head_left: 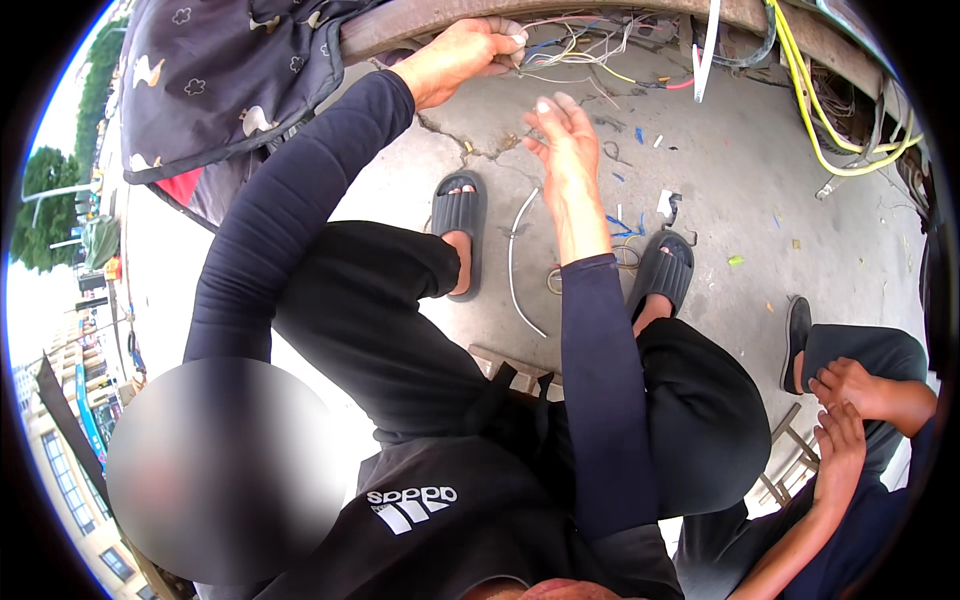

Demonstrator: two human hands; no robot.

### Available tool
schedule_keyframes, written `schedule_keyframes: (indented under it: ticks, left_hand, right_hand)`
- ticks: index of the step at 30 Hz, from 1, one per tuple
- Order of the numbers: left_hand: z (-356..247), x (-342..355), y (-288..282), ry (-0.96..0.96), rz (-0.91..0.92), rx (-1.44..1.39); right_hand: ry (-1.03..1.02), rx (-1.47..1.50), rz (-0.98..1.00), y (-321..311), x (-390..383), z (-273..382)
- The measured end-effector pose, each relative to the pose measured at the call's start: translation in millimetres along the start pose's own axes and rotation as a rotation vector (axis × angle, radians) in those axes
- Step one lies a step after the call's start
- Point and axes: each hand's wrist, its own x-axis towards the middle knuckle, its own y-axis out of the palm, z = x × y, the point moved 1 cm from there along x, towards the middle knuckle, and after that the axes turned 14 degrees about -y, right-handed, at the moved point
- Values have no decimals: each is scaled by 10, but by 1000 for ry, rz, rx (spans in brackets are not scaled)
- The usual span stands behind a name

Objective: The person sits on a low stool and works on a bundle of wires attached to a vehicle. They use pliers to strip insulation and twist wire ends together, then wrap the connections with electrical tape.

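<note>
My left hand [465, 58] reaches to the upper edge of the scene, its thumb and fingers pinched on a bundle of thin electrical wires [570, 55] in white, yellow, blue and pink. Those wires hang out along a worn curved beam [425, 22], and some have bare or loose ends. Lower and to the right, my right hand [568, 140] is raised above the ground, apart from the bundle. Its fingers are loosely bent and spread, slightly blurred, and nothing shows between them.
Yellow cables [815, 140] and a white cable [707, 50] hang at the upper right. Wire scraps and a white tube [514, 265] litter the concrete by my sandals. A patterned quilted cover [225, 80] drapes at the upper left. Another person's hands [843, 410] are together at the right.
</note>
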Motion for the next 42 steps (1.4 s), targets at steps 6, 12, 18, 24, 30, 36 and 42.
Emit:
schedule_keyframes:
  ticks: [6, 12, 18, 24, 30, 36, 42]
  left_hand:
    - [-161, 104, 212, 3, -56, 51]
    - [-215, 174, 406, 41, -193, 324]
    - [-112, 463, 381, 181, -326, 687]
    - [-129, 559, 201, 59, -197, 421]
    - [9, 714, -59, -46, -98, 283]
    - [23, 705, -71, 16, -32, 236]
    - [99, 650, -80, 30, 5, 238]
  right_hand:
    - [-33, 259, 18, 62, 420, 198]
    - [98, 620, -113, -58, 525, 96]
    - [83, 669, -78, 13, 520, 172]
    - [35, 611, -76, 99, 417, 70]
    - [157, 516, -103, 68, 437, -207]
    - [436, 369, -36, -78, 594, -268]
    - [130, 588, -196, -96, 719, 53]
